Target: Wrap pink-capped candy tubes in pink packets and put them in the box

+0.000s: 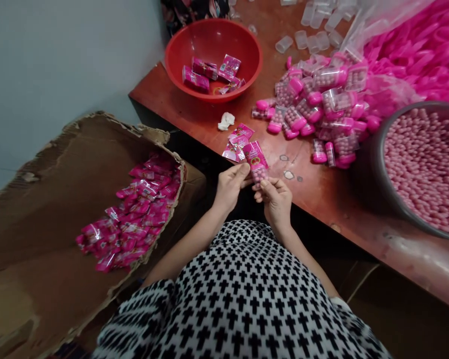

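Note:
My left hand (231, 184) pinches the side of a pink printed sachet (256, 154) at the table's edge. In my right hand (276, 198) is the lower end of a small clear bottle of pink candy balls (260, 174), held between thumb and fingers. The bottle meets the sachet's lower end; how far it sits inside I cannot tell. Just beyond my hands lie several flat pink wrappers (240, 139) on the table. A heap of filled bottles with pink caps (295, 118) spreads to the right of them.
A red bowl (213, 92) with pink packets stands at the back left of the table (322, 194). At right are a dark tub of pink balls (377, 164) and pink plastic pieces (415, 55). A cardboard box (52, 199) at left holds filled packets (138, 209). Clear cups (284, 44) lie behind.

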### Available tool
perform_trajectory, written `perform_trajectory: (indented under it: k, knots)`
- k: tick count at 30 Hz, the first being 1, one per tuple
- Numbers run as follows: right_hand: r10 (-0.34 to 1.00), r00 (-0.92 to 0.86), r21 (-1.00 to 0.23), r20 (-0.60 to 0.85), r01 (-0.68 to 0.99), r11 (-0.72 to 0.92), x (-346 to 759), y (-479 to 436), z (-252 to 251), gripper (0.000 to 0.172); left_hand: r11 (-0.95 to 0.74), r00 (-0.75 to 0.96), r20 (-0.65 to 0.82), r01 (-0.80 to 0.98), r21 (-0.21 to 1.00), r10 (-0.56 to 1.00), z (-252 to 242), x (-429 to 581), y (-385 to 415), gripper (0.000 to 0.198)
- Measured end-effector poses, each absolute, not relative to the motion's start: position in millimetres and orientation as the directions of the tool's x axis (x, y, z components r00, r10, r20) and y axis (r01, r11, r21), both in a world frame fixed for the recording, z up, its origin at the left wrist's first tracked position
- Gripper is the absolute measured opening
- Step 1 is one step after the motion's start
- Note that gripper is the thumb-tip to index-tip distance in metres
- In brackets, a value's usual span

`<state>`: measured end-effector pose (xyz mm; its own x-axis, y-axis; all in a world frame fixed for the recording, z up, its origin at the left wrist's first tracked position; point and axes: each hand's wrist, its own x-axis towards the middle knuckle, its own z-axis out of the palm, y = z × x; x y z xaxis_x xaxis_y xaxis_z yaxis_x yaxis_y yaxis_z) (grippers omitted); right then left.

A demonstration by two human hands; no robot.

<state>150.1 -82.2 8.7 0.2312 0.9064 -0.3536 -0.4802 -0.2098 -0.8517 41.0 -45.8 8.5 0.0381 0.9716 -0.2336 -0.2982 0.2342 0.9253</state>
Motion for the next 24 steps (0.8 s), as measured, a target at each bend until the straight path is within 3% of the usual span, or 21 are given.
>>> perform_trajectory:
  k: [2, 5, 15, 21, 24]
  knots:
    - [0.907, 0.225, -0.851, -0.356, -0.480, -0.215, 149, -83, 6, 0.024, 0.357, 0.165, -0.317, -0.462, 0.812, 0.934, 10, 48, -40, 0.039]
    - [0.914, 0.223, -0.860, -0.340, -0.466, -0.207, 149, -83, 2, 0.025, 0.411, 0.195, -0.366, -0.527, 0.743, 0.910, 12, 54, -35, 0.037]
    - [0.934, 0.190, -0.865, -0.303, -0.466, -0.186, 159, -81, -2, 0.028, 0.520, 0.303, -0.423, -0.452, 0.725, 0.854, 16, 55, -50, 0.034]
    - [0.963, 0.034, -0.844, -0.266, -0.490, -0.216, 164, -70, -5, 0.045, 0.561, 0.422, -0.389, -0.452, 0.693, 0.819, 17, 49, -53, 0.031]
    - [0.972, -0.052, -0.848, -0.227, -0.480, -0.224, 159, -67, -3, 0.045, 0.490, 0.318, -0.377, -0.468, 0.736, 0.870, 25, 34, -57, 0.030]
